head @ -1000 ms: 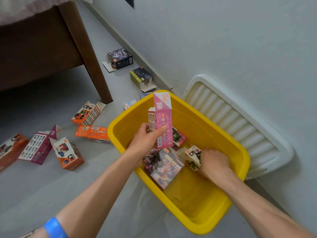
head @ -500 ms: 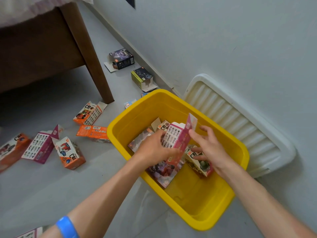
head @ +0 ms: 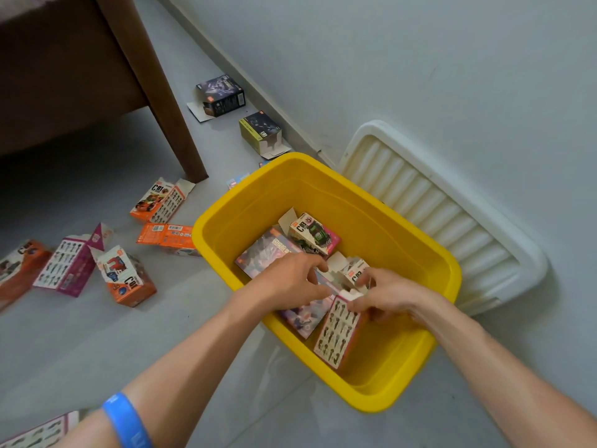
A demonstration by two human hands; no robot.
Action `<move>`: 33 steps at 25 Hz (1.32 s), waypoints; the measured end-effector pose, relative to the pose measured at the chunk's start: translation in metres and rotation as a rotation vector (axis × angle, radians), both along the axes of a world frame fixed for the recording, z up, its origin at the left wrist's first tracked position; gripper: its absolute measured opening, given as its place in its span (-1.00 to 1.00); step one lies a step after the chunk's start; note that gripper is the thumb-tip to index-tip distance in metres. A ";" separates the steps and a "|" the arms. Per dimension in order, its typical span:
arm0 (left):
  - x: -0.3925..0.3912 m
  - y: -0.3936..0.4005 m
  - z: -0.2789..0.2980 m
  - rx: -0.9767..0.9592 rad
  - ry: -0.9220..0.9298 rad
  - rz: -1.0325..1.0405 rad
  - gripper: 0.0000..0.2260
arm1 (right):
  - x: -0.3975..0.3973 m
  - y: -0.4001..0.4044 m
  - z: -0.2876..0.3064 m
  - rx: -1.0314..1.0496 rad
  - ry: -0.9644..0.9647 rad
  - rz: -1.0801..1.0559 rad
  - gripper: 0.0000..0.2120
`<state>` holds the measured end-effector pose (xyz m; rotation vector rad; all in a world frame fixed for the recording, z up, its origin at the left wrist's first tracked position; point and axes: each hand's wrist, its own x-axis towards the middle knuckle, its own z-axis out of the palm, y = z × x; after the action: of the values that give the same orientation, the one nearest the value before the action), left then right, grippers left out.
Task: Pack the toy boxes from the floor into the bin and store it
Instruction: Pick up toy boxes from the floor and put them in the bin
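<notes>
The yellow bin (head: 403,379) stands on the grey floor by the wall with several toy boxes inside. Both hands reach into it. My right hand (head: 387,294) pinches the top flap of a pink toy box (head: 339,334) that leans against the bin's near wall. My left hand (head: 290,279) rests on a flat purple box (head: 268,250) beside it, fingers curled near the pink box's top. A green-car box (head: 311,236) lies deeper in the bin. On the floor to the left lie several more boxes, among them an orange box (head: 127,279) and a pink box (head: 69,265).
A white ribbed lid (head: 445,215) leans on the wall behind the bin. A brown wooden bed leg (head: 168,118) stands at the upper left. A black box (head: 221,95) and a green-black box (head: 260,132) sit along the skirting.
The pink box went from upright in my left hand down into the bin. My right hand took hold of its top flap. The view moved closer over the bin.
</notes>
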<state>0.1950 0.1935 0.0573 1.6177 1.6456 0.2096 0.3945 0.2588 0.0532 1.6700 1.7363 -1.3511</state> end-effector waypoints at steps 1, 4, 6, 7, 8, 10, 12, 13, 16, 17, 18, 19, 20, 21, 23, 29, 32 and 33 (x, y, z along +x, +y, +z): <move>-0.001 0.001 -0.001 -0.002 0.003 0.002 -0.57 | -0.003 0.001 -0.002 0.028 -0.100 0.140 -0.61; -0.005 0.000 -0.002 0.007 0.014 0.029 -0.62 | -0.008 -0.001 -0.009 0.097 -0.235 0.328 -0.69; -0.006 -0.001 0.001 0.046 -0.005 0.069 -0.66 | -0.007 -0.004 -0.003 0.133 -0.194 0.242 -0.80; -0.005 -0.002 0.004 0.091 -0.033 0.097 -0.69 | -0.006 -0.003 0.007 0.197 -0.171 0.204 -0.87; -0.007 -0.004 0.010 0.161 -0.076 0.132 -0.71 | -0.006 0.000 0.022 0.298 -0.144 0.198 -0.90; -0.020 -0.012 0.026 0.318 -0.205 0.217 -0.64 | -0.021 0.007 0.061 0.540 -0.004 0.200 -0.83; -0.043 -0.021 0.048 0.411 -0.386 0.317 -0.46 | -0.053 0.006 0.112 0.709 0.234 0.146 -0.81; -0.060 -0.028 0.060 0.444 -0.475 0.388 -0.40 | -0.076 0.003 0.133 0.739 0.354 0.114 -0.81; -0.126 -0.063 0.083 0.525 -0.585 0.607 -0.41 | -0.157 -0.017 0.150 0.652 0.631 0.110 -0.79; -0.151 -0.084 0.084 0.525 -0.564 0.681 -0.43 | -0.188 -0.029 0.143 0.627 0.669 0.161 -0.79; -0.174 -0.107 0.081 0.506 -0.529 0.750 -0.44 | -0.219 -0.046 0.134 0.616 0.695 0.233 -0.79; -0.193 -0.131 0.074 0.462 -0.515 0.808 -0.46 | -0.246 -0.063 0.122 0.610 0.713 0.314 -0.79; -0.209 -0.156 0.062 0.399 -0.539 0.861 -0.49 | -0.270 -0.080 0.107 0.590 0.717 0.399 -0.78; -0.225 -0.184 0.048 0.324 -0.589 0.928 -0.54 | -0.293 -0.098 0.091 0.548 0.711 0.481 -0.77; -0.254 -0.235 0.018 0.177 -0.625 1.123 -0.59 | -0.328 -0.129 0.062 0.448 0.684 0.606 -0.75; -0.383 -0.373 -0.052 -0.010 0.133 1.659 -0.61 | -0.418 -0.191 0.016 0.328 0.634 0.863 -0.72; -0.441 -0.393 -0.071 -0.048 0.330 1.590 -0.38 | -0.434 -0.198 -0.009 0.324 0.567 0.928 -0.72; -0.455 -0.397 -0.078 -0.080 0.376 1.550 -0.30 | -0.435 -0.198 -0.017 0.310 0.533 0.948 -0.71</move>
<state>-0.2604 -0.2033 -0.0206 -0.0185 2.8086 0.5945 -0.0410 0.0608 0.0360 0.3784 2.6298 -1.1029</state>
